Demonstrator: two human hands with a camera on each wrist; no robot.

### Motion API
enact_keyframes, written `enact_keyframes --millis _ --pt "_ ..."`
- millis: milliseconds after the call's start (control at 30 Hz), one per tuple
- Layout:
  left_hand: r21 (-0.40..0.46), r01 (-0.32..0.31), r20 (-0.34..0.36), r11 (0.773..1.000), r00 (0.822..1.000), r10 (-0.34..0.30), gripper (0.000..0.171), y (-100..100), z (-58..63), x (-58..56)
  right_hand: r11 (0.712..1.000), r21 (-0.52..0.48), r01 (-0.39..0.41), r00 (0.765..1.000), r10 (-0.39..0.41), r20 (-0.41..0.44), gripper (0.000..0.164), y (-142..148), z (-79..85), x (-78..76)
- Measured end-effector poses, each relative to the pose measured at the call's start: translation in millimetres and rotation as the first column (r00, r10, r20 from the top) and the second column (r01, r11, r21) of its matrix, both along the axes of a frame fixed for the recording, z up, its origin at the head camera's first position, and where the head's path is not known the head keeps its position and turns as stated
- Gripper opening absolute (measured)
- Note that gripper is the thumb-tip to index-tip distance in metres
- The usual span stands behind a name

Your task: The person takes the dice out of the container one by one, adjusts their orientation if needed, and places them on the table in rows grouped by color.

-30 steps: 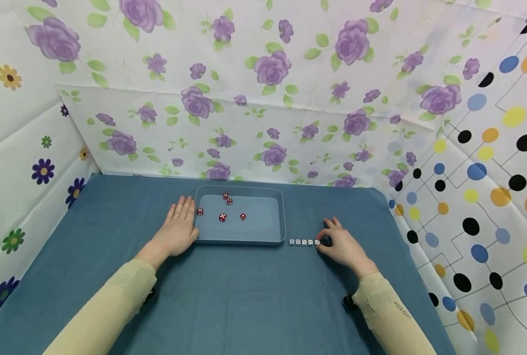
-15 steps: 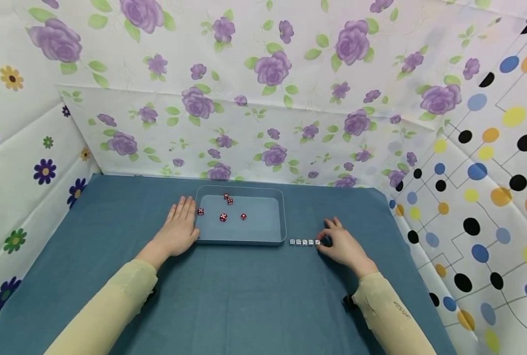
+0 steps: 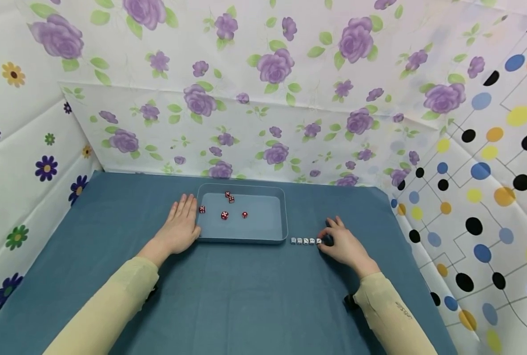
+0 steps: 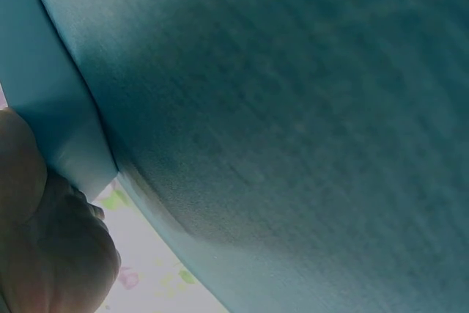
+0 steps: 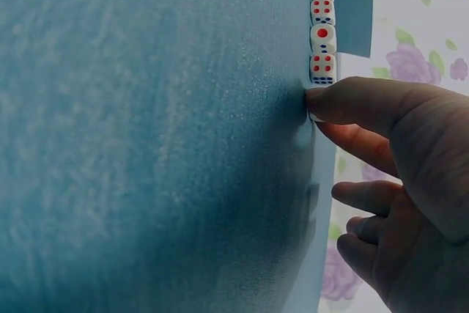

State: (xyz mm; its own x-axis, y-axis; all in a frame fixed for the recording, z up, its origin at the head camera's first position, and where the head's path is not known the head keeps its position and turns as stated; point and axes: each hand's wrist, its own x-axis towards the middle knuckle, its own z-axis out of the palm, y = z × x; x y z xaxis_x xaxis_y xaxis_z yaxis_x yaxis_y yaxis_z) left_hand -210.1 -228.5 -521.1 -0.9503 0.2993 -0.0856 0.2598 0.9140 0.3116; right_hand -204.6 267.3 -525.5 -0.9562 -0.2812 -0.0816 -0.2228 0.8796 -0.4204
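Note:
Along the left side of a shallow blue-grey tray (image 3: 263,228) my left hand (image 3: 177,229) lies with straight fingers, its thumb at the front left corner. Several red dice (image 3: 225,215) are scattered inside the tray. To the right of it, white dice (image 3: 305,241) stand side by side in a straight row on the cloth. My right hand (image 3: 344,245) pinches the white die (image 5: 316,116) at the row's right end between thumb and index finger, which largely cover it. In the right wrist view, the neighbouring die (image 5: 322,68) shows red and blue pips.
A blue-green cloth (image 3: 245,296) covers the table. Behind it hangs a white sheet with purple roses (image 3: 276,66); patterned sheets with flowers (image 3: 46,168) and coloured dots (image 3: 473,226) close off the left and right sides. The row's left end is close to the tray's front right corner.

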Motion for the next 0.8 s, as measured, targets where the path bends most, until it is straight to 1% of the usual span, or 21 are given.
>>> enact_keyframes --millis 267,400,500,633,800 --pt "-0.002 -0.005 -0.003 1.000 1.000 0.005 0.078 0.6 1.8 -0.3 1.000 0.008 -0.011 1.000 0.011 0.000 0.016 -0.1 2.3 -0.1" --pt "-0.001 -0.002 -0.002 1.000 1.000 0.002 0.078 1.3 2.9 -0.3 1.000 0.011 -0.003 1.000 0.002 0.008 0.026 -0.1 2.8 0.7" --pt "-0.001 -0.003 -0.002 1.000 1.000 0.003 0.077 1.2 3.6 1.7 1.000 0.007 0.002 1.000 -0.002 0.008 0.034 -0.3 1.0 1.7" --pt "-0.002 -0.007 -0.001 1.000 1.000 0.007 0.078 1.2 5.2 3.4 1.000 -0.004 -0.011 1.000 0.011 -0.003 0.041 0.7 -0.1 2.6" --pt "-0.004 0.004 0.001 1.000 1.000 -0.004 0.077 1.3 6.5 0.4 0.998 -0.055 -0.008 1.000 0.008 0.000 0.050 1.0 3.6 3.5"
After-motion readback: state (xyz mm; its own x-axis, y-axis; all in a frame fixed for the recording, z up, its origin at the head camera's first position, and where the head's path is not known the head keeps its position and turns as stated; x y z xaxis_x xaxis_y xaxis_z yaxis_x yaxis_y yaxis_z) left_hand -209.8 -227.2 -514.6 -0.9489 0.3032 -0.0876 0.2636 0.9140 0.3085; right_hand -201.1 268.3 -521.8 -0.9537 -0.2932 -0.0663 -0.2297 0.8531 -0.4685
